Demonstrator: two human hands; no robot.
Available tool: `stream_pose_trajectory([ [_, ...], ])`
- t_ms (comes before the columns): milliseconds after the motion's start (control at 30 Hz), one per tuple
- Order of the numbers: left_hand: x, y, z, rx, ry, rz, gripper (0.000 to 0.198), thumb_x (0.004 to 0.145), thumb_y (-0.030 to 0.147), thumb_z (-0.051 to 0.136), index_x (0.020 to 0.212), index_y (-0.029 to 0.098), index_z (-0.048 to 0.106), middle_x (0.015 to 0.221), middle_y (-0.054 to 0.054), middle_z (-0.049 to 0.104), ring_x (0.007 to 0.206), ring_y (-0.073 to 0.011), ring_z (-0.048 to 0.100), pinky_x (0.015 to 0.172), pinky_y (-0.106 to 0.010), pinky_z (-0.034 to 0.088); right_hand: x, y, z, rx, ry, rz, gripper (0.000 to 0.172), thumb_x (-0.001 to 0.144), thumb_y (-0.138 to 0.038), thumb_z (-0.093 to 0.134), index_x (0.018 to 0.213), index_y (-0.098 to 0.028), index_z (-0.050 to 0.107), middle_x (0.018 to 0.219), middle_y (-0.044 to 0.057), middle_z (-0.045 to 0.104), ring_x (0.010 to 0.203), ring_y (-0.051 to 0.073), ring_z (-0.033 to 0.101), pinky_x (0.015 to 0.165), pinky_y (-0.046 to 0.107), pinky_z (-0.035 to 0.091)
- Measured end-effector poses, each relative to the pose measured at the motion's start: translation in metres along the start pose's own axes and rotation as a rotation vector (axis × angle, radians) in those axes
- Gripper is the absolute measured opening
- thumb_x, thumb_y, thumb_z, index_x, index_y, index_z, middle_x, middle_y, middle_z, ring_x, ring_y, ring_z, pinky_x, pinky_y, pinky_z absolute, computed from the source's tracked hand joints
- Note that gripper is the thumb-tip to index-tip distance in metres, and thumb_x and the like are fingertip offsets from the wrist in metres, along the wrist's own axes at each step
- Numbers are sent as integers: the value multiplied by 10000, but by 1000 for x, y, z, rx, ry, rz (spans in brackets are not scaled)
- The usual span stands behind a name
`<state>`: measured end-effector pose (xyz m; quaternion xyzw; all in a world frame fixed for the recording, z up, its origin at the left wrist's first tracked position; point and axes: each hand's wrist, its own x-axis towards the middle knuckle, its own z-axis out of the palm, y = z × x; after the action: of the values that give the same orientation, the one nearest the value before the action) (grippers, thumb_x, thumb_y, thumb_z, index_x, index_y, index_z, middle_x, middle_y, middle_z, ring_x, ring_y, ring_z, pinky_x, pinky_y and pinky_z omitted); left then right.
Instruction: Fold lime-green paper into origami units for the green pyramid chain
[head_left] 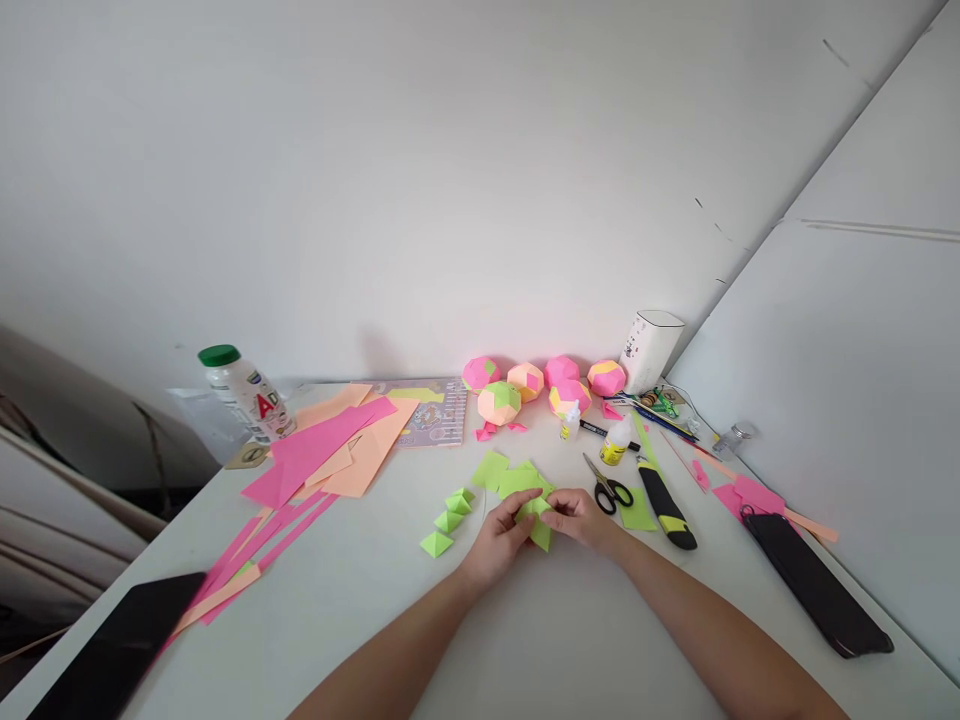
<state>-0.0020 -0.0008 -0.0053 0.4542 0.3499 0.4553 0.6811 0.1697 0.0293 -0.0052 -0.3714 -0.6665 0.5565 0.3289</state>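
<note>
Between both hands is a folded piece of green paper (539, 538), its lower corner pointing down toward me. My left hand (504, 535) pinches its left side with thumb and fingers. On the right side, my right hand (574, 518) grips it with thumb and forefinger. Just beyond the hands lie several flat green paper squares (492, 470), partly overlapping. To the left of my left hand, folded green paper pyramids (437, 543) stand in a slanting row. Black-handled scissors (609, 488) rest beyond my right hand, blades pointing away.
Faceted paper balls (499, 402) sit along the wall. Right of the hands are a yellow-labelled glue bottle (615, 442), a utility knife (666, 505) and a black case (817, 585). Pink and orange sheets (315, 455), a white bottle (244, 392) and a black tablet-like slab (116, 645) occupy the left.
</note>
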Motion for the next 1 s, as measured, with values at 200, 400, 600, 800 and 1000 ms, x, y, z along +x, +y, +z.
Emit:
stream_pose_trajectory([
  [200,0,2,0,69,13,12,465,695,361,651,1116,188,557,805,-36,560,657,-127,496,586,-248,432,1,5,-1,30,4,18,316,730,-445,624,633,-159,531,532,-62,324,482,78,275,459,213,205],
  [400,0,1,2,181,66,-9,462,701,358,642,1108,161,550,691,-4,534,581,-111,480,544,-237,418,3,10,-1,40,48,11,314,725,-449,634,639,-157,554,525,-59,372,478,80,310,463,212,241],
  [600,0,1,4,276,43,-23,423,739,444,573,1033,141,573,508,47,452,449,-94,422,443,-214,324,4,11,0,34,124,14,311,697,-449,666,694,-152,573,565,-43,450,496,81,363,461,206,284],
  [800,-1,1,3,302,10,-42,481,765,498,521,1059,120,563,469,53,440,425,-91,395,435,-213,308,4,10,-1,166,134,35,315,664,-407,714,798,-179,542,602,-54,492,500,78,415,473,202,335],
  [1000,-2,3,3,313,-10,-39,477,762,505,521,1042,121,569,453,60,424,415,-89,389,429,-209,300,6,13,-1,157,139,44,283,658,-398,718,760,-157,608,631,-23,551,513,84,439,481,214,335],
])
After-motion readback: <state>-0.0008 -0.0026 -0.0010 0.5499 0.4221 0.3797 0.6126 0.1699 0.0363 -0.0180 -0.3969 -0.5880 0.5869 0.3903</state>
